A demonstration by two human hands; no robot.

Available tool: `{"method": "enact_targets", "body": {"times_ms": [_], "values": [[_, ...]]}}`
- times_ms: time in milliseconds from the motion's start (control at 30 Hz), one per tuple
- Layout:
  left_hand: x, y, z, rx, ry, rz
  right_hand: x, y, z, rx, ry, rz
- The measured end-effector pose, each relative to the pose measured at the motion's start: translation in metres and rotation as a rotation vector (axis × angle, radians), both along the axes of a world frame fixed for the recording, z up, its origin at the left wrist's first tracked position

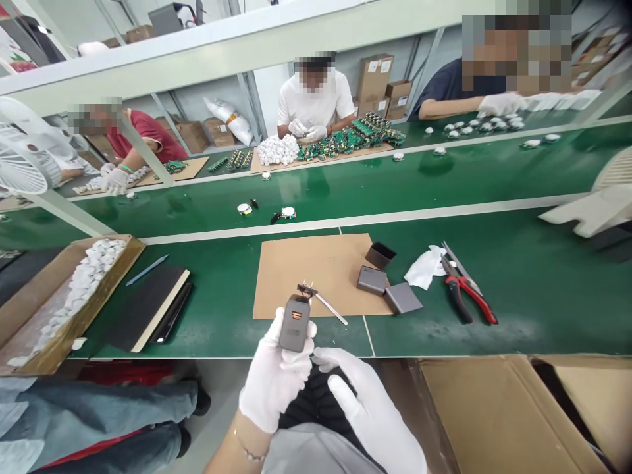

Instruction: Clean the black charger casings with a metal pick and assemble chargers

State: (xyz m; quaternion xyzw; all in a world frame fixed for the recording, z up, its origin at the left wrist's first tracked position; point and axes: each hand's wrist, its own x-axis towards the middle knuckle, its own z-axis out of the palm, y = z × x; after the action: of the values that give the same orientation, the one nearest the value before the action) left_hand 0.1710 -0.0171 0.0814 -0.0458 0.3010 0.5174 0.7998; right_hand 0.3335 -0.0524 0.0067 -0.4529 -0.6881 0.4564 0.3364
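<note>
At the near edge of the desk [222,309], left hand [274,382] gripping a grey casing [295,324] upright. Just right, right hand [368,408] open, fingers spread. Beyond, tweezers [330,308] on cardboard mat [281,276].

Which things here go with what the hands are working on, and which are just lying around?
In use: grey charger case held in left hand; right hand beside it; cardboard mat; grey housings; tweezers.

Lying about: red-handled pliers; white cloth; black notebook; blue pen.
</note>
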Motion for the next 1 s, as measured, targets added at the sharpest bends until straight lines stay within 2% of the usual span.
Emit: {"method": "enact_targets", "body": {"times_ms": [167, 400, 667, 933, 1000], "values": [[0.002, -0.004, -0.001, 0.049, -0.027, -0.010, 0.001, -0.005, -0.006, -0.043, -0.003, 0.022], [0.004, -0.005, 0.002, 0.017, 0.008, 0.015, 0.002, -0.007, -0.006, -0.017, -0.035, 0.019], [0.012, -0.007, 0.002, -0.034, 0.024, 0.112, 0.000, -0.007, -0.006, -0.091, -0.045, 0.066], [0.015, -0.009, -0.009, 0.079, 0.057, 0.070, -0.001, -0.003, -0.003, -0.036, -0.035, 0.049], [0.015, -0.010, -0.010, 0.144, 0.188, 0.051, -0.001, -0.004, -0.003, -0.036, -0.031, 0.039]]}}
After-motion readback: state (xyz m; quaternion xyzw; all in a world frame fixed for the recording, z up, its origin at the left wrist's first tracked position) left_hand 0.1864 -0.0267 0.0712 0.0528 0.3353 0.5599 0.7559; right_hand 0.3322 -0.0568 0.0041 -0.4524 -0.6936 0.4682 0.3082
